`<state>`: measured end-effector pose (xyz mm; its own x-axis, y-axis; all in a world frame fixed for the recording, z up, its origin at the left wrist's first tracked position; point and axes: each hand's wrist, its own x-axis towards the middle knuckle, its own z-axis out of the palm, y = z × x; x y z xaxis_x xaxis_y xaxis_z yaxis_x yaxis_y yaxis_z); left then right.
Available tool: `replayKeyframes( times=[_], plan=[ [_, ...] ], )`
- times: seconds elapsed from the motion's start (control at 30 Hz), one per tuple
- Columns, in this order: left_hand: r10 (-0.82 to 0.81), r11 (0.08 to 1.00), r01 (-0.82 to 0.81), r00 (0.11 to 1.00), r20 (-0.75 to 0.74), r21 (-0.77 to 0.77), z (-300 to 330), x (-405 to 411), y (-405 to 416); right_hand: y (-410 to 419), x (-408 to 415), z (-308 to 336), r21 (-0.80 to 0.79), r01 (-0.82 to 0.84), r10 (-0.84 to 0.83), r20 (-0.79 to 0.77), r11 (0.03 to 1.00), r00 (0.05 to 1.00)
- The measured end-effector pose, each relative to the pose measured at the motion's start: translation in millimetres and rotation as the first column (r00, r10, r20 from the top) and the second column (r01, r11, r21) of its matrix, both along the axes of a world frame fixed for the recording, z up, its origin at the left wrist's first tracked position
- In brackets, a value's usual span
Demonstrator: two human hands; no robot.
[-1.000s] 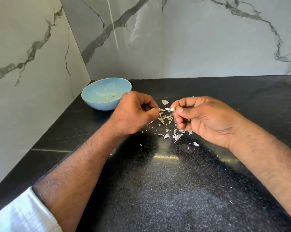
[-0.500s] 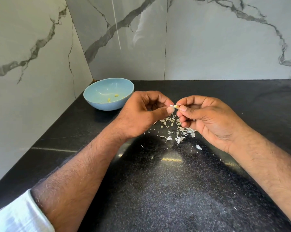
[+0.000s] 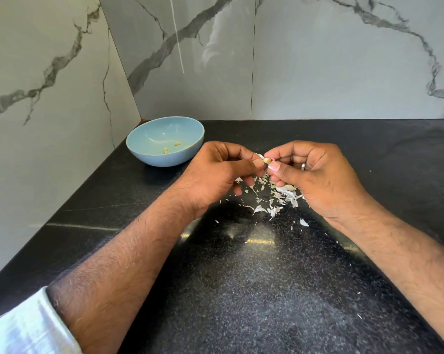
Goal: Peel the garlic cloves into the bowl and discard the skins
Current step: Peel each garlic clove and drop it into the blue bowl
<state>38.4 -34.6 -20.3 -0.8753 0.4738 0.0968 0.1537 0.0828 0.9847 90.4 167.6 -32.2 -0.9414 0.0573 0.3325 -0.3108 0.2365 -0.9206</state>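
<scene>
We are mid-peel: our left hand [image 3: 215, 172] and right hand [image 3: 315, 175] both pinch the small pale garlic clove [image 3: 267, 160] between their fingertips, papery white skins [image 3: 277, 198] scattered just below the grip, and next we judge the bared clove must travel left to the light-blue ceramic bowl [image 3: 162, 159].

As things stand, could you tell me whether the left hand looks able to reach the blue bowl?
Probably yes. The blue bowl sits just beyond and left of the left hand, with bare countertop between them; that hand would first have to leave the garlic clove.
</scene>
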Motion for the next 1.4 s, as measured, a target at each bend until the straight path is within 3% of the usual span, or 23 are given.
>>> replayKeyframes(
  times=[0.2, 0.43, 0.7, 0.93, 1.17, 1.27, 1.33, 1.4],
  plan=[
    [-0.006, 0.999, 0.005, 1.0, 0.011, 0.035, 0, 2, 2, -1, 3, -1, 0.262, 0.153, -0.11, -0.171, 0.953, 0.979],
    [0.005, 1.0, -0.005, 1.0, 0.007, 0.015, 0, 1, 1, -5, 8, 3, 0.393, 0.259, -0.146, -0.295, 0.882, 0.944],
    [-0.011, 1.0, 0.01, 1.0, 0.024, 0.023, -2, -1, 2, -6, 9, 5, 0.458, 0.307, -0.126, -0.385, 0.834, 0.914],
    [-0.022, 0.999, 0.021, 0.999, 0.025, 0.033, -2, 0, 3, -8, 9, 4, 0.422, 0.288, -0.139, -0.349, 0.86, 0.927],
    [0.019, 0.999, -0.02, 0.999, -0.04, -0.045, -1, 1, 3, -5, 6, 4, 0.241, 0.155, -0.134, -0.101, 0.958, 0.986],
    [0.055, 0.994, -0.059, 0.998, -0.043, -0.093, 1, 0, 1, -5, 6, 9, -0.061, 0.008, -0.004, 0.052, 0.998, 0.999],
    [0.099, 0.973, -0.119, 0.989, -0.111, -0.196, 1, -1, -2, -3, 7, 13, -0.321, -0.094, 0.152, 0.158, 0.942, 0.976],
    [0.137, 0.902, -0.226, 0.958, -0.251, -0.369, 1, -4, -5, -1, 8, 17, -0.463, -0.128, 0.258, 0.228, 0.877, 0.939]
  ],
)
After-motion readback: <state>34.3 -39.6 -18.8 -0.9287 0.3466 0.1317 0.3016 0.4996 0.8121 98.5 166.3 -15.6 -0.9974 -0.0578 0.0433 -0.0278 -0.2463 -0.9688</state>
